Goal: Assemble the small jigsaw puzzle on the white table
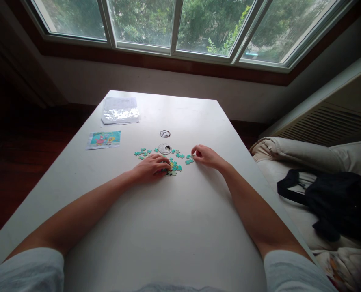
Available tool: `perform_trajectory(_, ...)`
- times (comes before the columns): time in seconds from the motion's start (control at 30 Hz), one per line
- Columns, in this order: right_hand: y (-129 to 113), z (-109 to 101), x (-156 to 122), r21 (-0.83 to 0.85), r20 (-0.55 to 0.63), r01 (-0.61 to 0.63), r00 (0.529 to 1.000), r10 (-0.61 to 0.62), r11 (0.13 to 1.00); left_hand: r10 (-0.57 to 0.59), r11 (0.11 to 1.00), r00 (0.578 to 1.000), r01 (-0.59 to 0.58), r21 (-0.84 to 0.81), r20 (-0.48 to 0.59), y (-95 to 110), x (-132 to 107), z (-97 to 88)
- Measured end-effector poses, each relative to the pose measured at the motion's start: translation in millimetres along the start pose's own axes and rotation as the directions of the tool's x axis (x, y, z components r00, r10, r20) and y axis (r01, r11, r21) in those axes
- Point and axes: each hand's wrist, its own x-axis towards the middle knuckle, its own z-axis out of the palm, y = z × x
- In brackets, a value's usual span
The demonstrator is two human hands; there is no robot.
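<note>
My left hand (151,167) rests on the white table with its fingers bent over a cluster of joined jigsaw pieces (176,167), covering its left side. Green, yellow and pink print shows on that cluster. To the right, my right hand (207,156) has its thumb and forefinger drawn together at the edge of a few loose green jigsaw pieces (189,160); whatever lies between the fingertips is too small to make out. More loose green pieces (142,153) lie beyond my left hand, and others lie between the two hands.
A printed cartoon picture (104,140) lies on the left of the table (168,227), with a clear plastic packet (121,110) behind it. Two round inserts (165,149) sit in the tabletop. A dark bag (341,202) rests on the pale seat at right.
</note>
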Motion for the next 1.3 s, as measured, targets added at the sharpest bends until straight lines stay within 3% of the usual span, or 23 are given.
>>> perform_trajectory(0.13, 1, 2, 1, 0.017, -0.011, 0.015, 1.000, -0.014, 1.000, 0.034, 0.999, 0.999, -0.034, -0.004, 0.001, 2, 1, 2.2)
perform_trajectory(0.27, 1, 3, 2, 0.010, -0.006, 0.021, 1.000, -0.021, 1.000, 0.005, 1.000, 0.997, -0.004, 0.004, -0.076, -1, 2, 1.7)
perform_trajectory(0.33, 0, 3, 2, -0.011, -0.004, 0.017, 1.000, -0.017, 1.000, -0.081, 0.996, 0.984, 0.085, 0.017, -0.158, -8, 1, -0.9)
perform_trajectory(0.47, -1, 3, 2, -0.059, 0.003, 0.009, 1.000, -0.009, 0.998, -0.297, 0.948, 0.908, 0.317, 0.022, -0.297, -33, -6, -14.7)
perform_trajectory(0.53, -2, 3, 2, -0.074, 0.007, 0.004, 1.000, -0.004, 0.997, -0.381, 0.914, 0.878, 0.405, 0.024, -0.291, -47, -11, -25.7)
perform_trajectory(0.67, -2, 4, 3, -0.090, 0.011, -0.015, 1.000, 0.016, 0.996, -0.466, 0.876, 0.856, 0.482, 0.018, -0.226, -63, -21, -45.6)
perform_trajectory(0.77, -2, 5, 3, -0.091, 0.004, -0.017, 1.000, 0.017, 0.996, -0.457, 0.883, 0.872, 0.468, 0.028, -0.178, -65, -24, -51.8)
perform_trajectory(0.97, -3, 6, 3, -0.074, -0.023, -0.008, 1.000, 0.007, 0.997, -0.310, 0.948, 0.949, 0.313, 0.054, -0.047, -57, -22, -49.6)
perform_trajectory(1.3, 0, 8, 3, -0.057, -0.037, 0.006, 0.999, -0.008, 0.998, -0.264, 0.957, 0.965, 0.263, 0.126, -0.011, -50, -18, -44.3)
